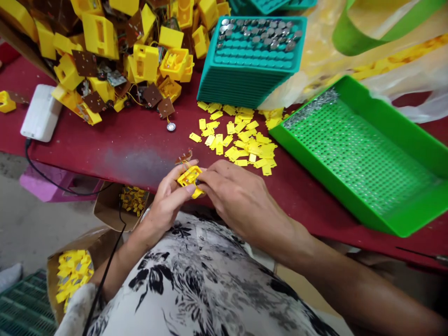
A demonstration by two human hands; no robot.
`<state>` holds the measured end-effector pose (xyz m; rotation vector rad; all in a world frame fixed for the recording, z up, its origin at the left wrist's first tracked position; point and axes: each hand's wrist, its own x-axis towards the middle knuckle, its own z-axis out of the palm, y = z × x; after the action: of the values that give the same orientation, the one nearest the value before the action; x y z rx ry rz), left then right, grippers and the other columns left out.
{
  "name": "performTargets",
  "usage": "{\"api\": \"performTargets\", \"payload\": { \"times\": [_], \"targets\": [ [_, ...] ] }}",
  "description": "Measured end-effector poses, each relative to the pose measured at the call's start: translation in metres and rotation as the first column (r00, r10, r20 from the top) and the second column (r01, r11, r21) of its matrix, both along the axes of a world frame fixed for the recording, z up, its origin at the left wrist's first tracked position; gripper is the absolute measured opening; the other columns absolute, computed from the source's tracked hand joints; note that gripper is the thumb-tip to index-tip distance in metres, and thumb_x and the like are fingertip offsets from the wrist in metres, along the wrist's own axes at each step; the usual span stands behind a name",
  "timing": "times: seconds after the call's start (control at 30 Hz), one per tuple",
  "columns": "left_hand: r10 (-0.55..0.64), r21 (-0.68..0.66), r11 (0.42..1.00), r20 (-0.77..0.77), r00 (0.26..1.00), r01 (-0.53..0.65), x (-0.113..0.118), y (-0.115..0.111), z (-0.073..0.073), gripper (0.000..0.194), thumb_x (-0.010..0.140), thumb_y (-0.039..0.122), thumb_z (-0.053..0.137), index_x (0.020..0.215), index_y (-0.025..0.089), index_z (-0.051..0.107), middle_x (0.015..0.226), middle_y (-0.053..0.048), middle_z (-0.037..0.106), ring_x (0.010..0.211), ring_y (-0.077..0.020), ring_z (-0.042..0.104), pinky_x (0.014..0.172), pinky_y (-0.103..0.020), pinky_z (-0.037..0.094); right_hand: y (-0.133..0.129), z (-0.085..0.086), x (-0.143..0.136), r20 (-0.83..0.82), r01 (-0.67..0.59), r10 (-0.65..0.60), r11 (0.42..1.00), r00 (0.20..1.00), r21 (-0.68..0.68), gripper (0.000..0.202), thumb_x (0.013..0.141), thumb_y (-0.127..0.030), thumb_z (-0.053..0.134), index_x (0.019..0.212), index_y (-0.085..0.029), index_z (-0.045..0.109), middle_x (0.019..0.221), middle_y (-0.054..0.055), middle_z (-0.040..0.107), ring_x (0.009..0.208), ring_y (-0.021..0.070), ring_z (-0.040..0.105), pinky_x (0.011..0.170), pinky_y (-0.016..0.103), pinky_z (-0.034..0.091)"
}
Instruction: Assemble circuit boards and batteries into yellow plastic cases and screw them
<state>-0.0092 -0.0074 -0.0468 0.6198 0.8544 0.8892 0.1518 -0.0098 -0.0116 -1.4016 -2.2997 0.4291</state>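
Observation:
My left hand (171, 193) is closed around a small yellow plastic housing (191, 176), its hollow side facing up with metal contacts inside. A brown circuit board (184, 157) on thin wires hangs out past the far side of my left fingers. My right hand (231, 191) pinches a small dark piece (198, 181) at the housing's right edge; my fingers partly cover it, and its kind is unclear. Beyond my hands, small yellow battery covers (250, 144) lie loose on the dark red table (140, 140).
Stacked teal trays (241, 79) carry silvery button cells (269, 32). On the right is a green perforated tray (350, 158) with tiny metal pieces. Yellow housings (100, 37) with wired boards heap at back left, near a white power bank (42, 112). Cartons (101, 207) stand below the edge.

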Motion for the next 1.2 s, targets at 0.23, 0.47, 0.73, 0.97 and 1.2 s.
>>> {"api": "performTargets", "payload": {
  "times": [0.23, 0.47, 0.73, 0.97, 1.2],
  "targets": [
    [-0.022, -0.084, 0.996, -0.102, 0.995, 0.014, 0.006, 0.007, 0.0, 0.052, 0.075, 0.036, 0.083, 0.12, 0.019, 0.062, 0.111, -0.007, 0.073, 0.086, -0.0157, 0.073, 0.069, -0.024, 0.058, -0.003, -0.005, 0.009, -0.391, 0.213, -0.238, 0.971, 0.889, -0.106, 0.016, 0.095, -0.017, 0.057, 0.097, -0.021, 0.072, 0.092, 0.004, 0.072, 0.083, 0.0151, 0.067, 0.075, 0.029, 0.055],
    [-0.009, -0.026, 1.0, -0.127, 0.992, 0.006, 0.01, 0.006, 0.005, 0.048, 0.078, 0.034, 0.081, 0.118, 0.018, 0.06, 0.104, -0.005, 0.073, 0.081, -0.017, 0.076, 0.059, -0.018, 0.056, -0.016, -0.004, 0.01, -0.399, 0.393, -0.37, 0.919, 0.839, -0.025, 0.015, 0.095, -0.019, 0.058, 0.1, -0.024, 0.07, 0.095, 0.005, 0.072, 0.09, 0.0198, 0.068, 0.081, 0.036, 0.056],
    [-0.126, -0.078, 0.989, 0.037, 0.991, 0.129, 0.004, 0.006, 0.012, 0.037, 0.085, 0.037, 0.071, 0.115, 0.017, 0.063, 0.102, -0.005, 0.072, 0.082, -0.0168, 0.075, 0.068, -0.023, 0.06, -0.019, -0.015, 0.01, -0.435, 0.417, -0.387, 0.908, 0.813, -0.03, 0.011, 0.095, -0.019, 0.059, 0.096, -0.022, 0.069, 0.092, 0.004, 0.071, 0.086, 0.0176, 0.068, 0.075, 0.032, 0.055],
    [-0.083, -0.041, 0.996, -0.061, 0.995, 0.08, 0.001, 0.003, 0.015, 0.039, 0.077, 0.024, 0.081, 0.111, 0.019, 0.061, 0.1, -0.002, 0.069, 0.086, -0.0168, 0.076, 0.065, -0.018, 0.056, -0.02, -0.014, 0.015, -0.441, 0.449, -0.423, 0.892, 0.791, -0.05, 0.01, 0.094, -0.021, 0.059, 0.095, -0.023, 0.069, 0.092, 0.005, 0.071, 0.088, 0.0181, 0.069, 0.075, 0.032, 0.056],
    [-0.193, -0.042, 0.98, 0.015, 0.981, 0.193, -0.005, -0.003, 0.017, 0.04, 0.08, 0.025, 0.079, 0.117, 0.019, 0.064, 0.108, -0.008, 0.075, 0.09, -0.0198, 0.077, 0.067, -0.021, 0.057, -0.008, -0.018, 0.012, -0.475, 0.385, -0.465, 0.885, 0.747, -0.26, 0.014, 0.093, -0.031, 0.06, 0.092, -0.021, 0.071, 0.087, 0.005, 0.072, 0.079, 0.0168, 0.068, 0.074, 0.031, 0.057]
  ]
}}
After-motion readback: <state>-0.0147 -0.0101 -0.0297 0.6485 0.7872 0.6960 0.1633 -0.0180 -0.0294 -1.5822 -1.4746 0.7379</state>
